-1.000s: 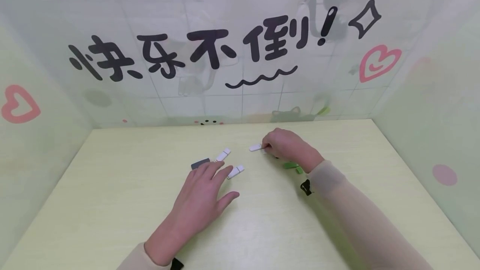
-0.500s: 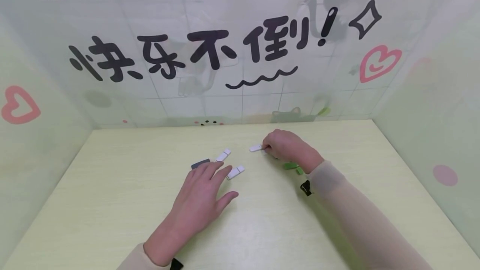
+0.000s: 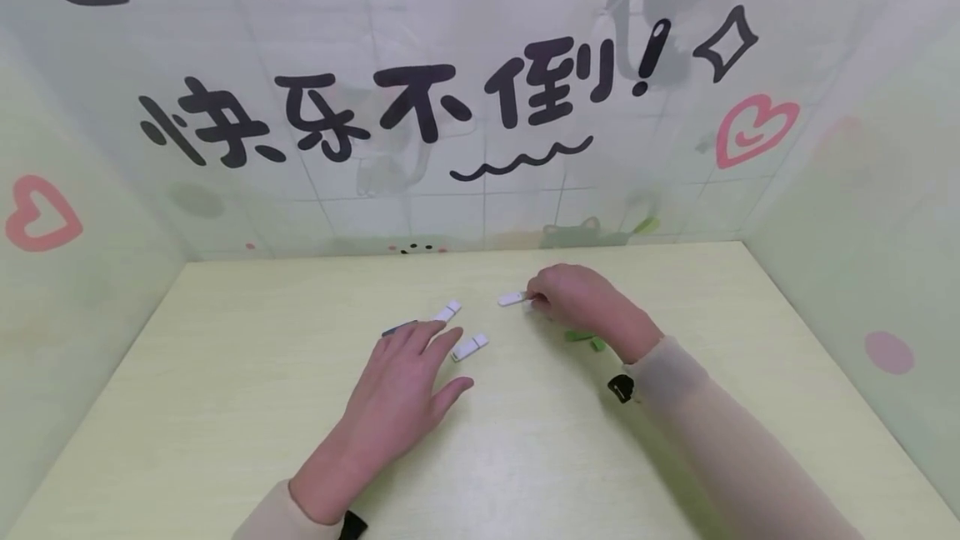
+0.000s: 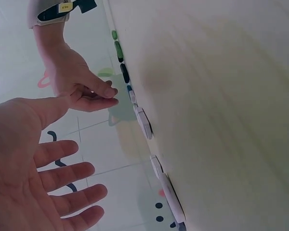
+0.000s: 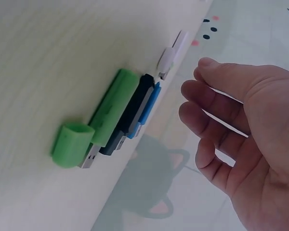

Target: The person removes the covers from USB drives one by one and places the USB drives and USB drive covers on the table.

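Tabletop [image 3: 187, 407] underneath, left hand [image 3: 397, 386] hovers splayed, right hand [image 3: 576, 297] hovers loosely curled.

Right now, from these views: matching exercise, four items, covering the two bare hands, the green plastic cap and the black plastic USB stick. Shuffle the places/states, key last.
Column 1
1. Green plastic cap
2. Black plastic USB stick
3. Person's bare left hand
4. Person's bare right hand

Column 2
A. Between a green plastic USB stick and a blue plastic USB stick
B. Fingers loosely curled
C. Beside the green stick's exposed metal plug
D. Fingers extended and spread

Pairs: 1-C, 2-A, 3-D, 4-B
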A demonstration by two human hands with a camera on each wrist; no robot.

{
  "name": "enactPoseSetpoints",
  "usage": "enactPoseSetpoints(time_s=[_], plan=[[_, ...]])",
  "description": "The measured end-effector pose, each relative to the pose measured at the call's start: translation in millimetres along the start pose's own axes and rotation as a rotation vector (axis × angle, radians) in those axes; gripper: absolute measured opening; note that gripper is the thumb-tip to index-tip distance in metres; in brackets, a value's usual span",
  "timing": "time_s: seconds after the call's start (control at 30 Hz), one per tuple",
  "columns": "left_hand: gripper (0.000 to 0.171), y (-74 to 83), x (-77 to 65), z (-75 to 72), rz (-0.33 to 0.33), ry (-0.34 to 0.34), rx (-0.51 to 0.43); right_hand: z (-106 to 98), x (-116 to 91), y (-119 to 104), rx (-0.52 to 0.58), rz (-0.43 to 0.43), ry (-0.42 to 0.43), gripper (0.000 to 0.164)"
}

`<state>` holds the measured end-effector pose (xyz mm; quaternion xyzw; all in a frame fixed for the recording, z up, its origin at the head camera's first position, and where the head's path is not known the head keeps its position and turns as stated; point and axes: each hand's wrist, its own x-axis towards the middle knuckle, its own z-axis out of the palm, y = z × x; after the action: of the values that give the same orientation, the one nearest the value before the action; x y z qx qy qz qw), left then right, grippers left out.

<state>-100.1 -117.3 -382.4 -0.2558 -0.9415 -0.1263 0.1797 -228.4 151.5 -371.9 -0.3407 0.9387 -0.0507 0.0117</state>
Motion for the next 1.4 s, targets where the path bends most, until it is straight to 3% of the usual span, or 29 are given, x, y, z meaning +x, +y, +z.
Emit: enactPoseSetpoints(time_s=[0.37,0.57,0.9,1.17,1.4], plan=[[0.056,-3.1,12.4,2.5,-0.024,-0.004,0.010,-7,-26,-13,0.022,-0.040,0.131,0.025],[0.053,-4.5,21.0,7.0,-0.023,-0.003,0.022,-5,-40,-18,0.017,-0.081,0.214,0.027],[0.047,-4.9,39.9,12.3,-0.075,-0.131,0.041,-3,-59,-29,-0.018,-0.124,0.299,0.028],[0.040,-2.0,56.2,17.3,-0.140,-0.281,0.013,1,-70,-31,-0.021,-0.121,0.348,0.031],[0.022,-1.2,68.2,23.6,-0.138,-0.346,0.023,2,-76,-31,-0.016,-0.120,0.376,0.030]])
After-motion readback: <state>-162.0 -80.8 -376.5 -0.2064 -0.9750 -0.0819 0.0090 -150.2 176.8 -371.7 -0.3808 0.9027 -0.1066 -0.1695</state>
